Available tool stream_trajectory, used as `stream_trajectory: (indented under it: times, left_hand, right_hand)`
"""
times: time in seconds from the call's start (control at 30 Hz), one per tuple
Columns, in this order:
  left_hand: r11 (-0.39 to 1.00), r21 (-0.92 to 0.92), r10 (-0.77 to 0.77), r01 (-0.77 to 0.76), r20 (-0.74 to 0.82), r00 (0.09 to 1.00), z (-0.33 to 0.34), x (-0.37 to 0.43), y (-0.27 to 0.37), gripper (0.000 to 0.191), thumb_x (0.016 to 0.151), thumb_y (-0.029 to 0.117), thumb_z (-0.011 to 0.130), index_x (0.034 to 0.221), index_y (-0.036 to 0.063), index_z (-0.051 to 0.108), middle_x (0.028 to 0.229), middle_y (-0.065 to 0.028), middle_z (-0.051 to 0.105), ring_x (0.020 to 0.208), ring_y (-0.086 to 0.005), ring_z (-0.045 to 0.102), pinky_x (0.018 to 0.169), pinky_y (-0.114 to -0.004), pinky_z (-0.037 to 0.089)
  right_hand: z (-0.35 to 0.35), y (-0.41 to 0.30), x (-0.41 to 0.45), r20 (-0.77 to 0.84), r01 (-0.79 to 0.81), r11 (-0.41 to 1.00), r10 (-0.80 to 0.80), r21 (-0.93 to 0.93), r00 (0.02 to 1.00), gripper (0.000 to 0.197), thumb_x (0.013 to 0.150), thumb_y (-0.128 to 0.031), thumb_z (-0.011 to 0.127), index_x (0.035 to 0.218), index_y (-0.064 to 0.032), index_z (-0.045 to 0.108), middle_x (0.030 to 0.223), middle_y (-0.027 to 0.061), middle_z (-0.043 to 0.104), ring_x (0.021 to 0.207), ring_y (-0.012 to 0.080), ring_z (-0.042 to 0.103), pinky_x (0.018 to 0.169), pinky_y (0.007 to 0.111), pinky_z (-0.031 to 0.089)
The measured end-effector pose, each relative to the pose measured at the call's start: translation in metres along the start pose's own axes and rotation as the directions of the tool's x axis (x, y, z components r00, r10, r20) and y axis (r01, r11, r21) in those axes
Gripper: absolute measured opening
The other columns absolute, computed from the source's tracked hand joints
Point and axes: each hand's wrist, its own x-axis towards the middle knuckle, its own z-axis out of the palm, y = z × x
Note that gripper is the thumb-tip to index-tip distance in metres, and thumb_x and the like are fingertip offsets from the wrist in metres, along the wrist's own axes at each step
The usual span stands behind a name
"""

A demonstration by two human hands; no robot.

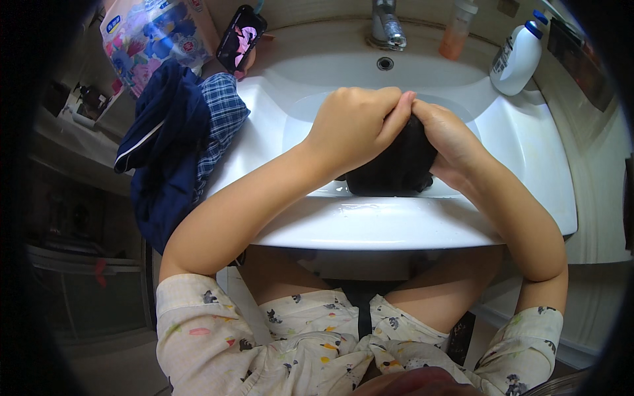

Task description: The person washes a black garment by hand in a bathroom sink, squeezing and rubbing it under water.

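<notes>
A dark, wet-looking black cloth (pixel 391 171) hangs from both my hands over the white washbasin (pixel 386 222). Its lower end is at the inner side of the front rim, where water pools. My left hand (pixel 359 119) is closed in a fist on the upper part of the cloth. Pressed against it, thumb side in, my right hand (pixel 448 133) grips the same cloth from the right. The fingertips of both hands are mostly hidden. Behind the hands, water (pixel 307 106) stands in the bowl.
A chrome faucet (pixel 389 27) rises at the back above an overflow hole (pixel 385 63). To its right stand an orange-tinted bottle (pixel 454 34) and a white bottle (pixel 517 59). Navy clothing (pixel 171 138), plaid fabric (pixel 220 114), a phone (pixel 241 39) and a floral package (pixel 158 42) lie left.
</notes>
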Motion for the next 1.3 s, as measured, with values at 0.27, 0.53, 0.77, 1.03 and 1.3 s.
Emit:
stream_trajectory:
  times: [0.27,0.53,0.77,1.03,1.3]
  left_hand:
    - [1.000,0.000,-0.013,0.013,-0.006,1.000,0.000,0.000,0.001,0.033,0.093,0.019,0.052,0.066,0.0018,0.054,0.054,-0.0153,0.049,0.045,-0.0308,0.046,0.043,-0.036,0.034]
    - [0.998,0.007,0.061,-0.060,-0.006,0.998,0.000,0.000,0.004,0.031,0.093,0.018,0.053,0.066,0.0025,0.055,0.053,-0.0149,0.048,0.044,-0.0312,0.045,0.043,-0.037,0.034]
    - [0.999,0.014,-0.037,0.037,0.016,0.999,-0.001,0.001,-0.005,0.034,0.094,0.020,0.051,0.064,0.0024,0.054,0.053,-0.0150,0.048,0.043,-0.0309,0.044,0.042,-0.037,0.033]
    - [0.997,-0.040,0.058,-0.059,-0.021,0.998,0.003,-0.002,0.006,0.030,0.093,0.018,0.053,0.068,0.0022,0.057,0.054,-0.0152,0.049,0.044,-0.0309,0.046,0.043,-0.037,0.035]
    - [0.999,0.006,-0.052,0.052,0.001,0.999,0.000,0.002,-0.010,0.034,0.094,0.021,0.051,0.066,0.0020,0.055,0.052,-0.0159,0.047,0.044,-0.0323,0.042,0.043,-0.037,0.033]
  right_hand:
    - [0.001,0.000,-0.001,0.009,0.004,1.000,-0.004,0.007,1.000,0.027,0.094,-0.022,0.045,0.100,0.0001,0.060,0.097,0.0087,0.064,0.085,0.0144,0.062,0.077,0.028,0.048]
    - [-0.001,0.003,0.003,-0.025,0.004,1.000,-0.004,0.008,1.000,0.026,0.094,-0.020,0.045,0.099,0.0005,0.060,0.096,0.0085,0.063,0.084,0.0145,0.061,0.077,0.028,0.048]
    - [-0.001,0.000,0.002,0.005,-0.016,0.999,0.015,0.035,1.000,0.027,0.094,-0.021,0.046,0.100,0.0013,0.060,0.093,0.0084,0.064,0.081,0.0150,0.063,0.077,0.029,0.049]
    - [-0.005,0.004,0.005,0.015,0.006,1.000,-0.006,-0.026,1.000,0.030,0.096,-0.023,0.044,0.101,0.0016,0.059,0.098,0.0094,0.062,0.087,0.0145,0.061,0.078,0.029,0.048]
    - [-0.001,0.001,0.002,0.014,0.003,1.000,-0.003,-0.004,1.000,0.029,0.094,-0.021,0.044,0.101,0.0025,0.059,0.096,0.0103,0.063,0.084,0.0156,0.062,0.077,0.028,0.049]
